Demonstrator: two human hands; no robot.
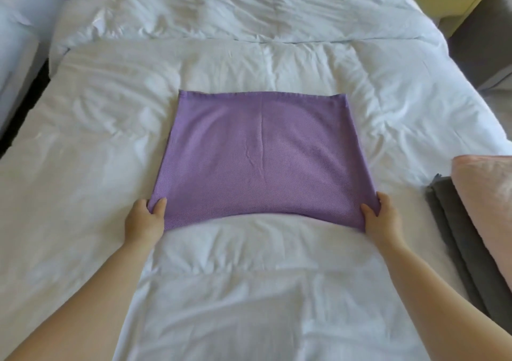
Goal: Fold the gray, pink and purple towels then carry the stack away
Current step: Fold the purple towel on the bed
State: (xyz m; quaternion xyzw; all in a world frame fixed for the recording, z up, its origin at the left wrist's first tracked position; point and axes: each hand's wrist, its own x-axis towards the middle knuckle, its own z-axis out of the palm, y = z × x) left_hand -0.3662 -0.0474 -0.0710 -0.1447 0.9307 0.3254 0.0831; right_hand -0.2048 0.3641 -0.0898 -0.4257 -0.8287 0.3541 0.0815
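From the head camera, you are looking down at a white bed (83,166), and the purple towel (260,155) is lying flat in the middle of it, right in front of you. Your left hand (145,219) is pinching the near left corner of the purple towel, with the thumb on top. Your right hand (383,216) is pinching the near right corner the same way. The two hands are sitting wide apart, one at each end of the near edge. The rest of the towel is stretching away from your hands toward the far end of the bed. Its long side looks like it is running from left to right, so both hands are equally close to it. I think you are getting ready to lift the near edge and lay it over onto the far edge. At the right edge of the bed, the gray towel (454,222) is lying folded, and the pink towel (487,202) is resting on top of it, so the purple one looks like the last to fold.
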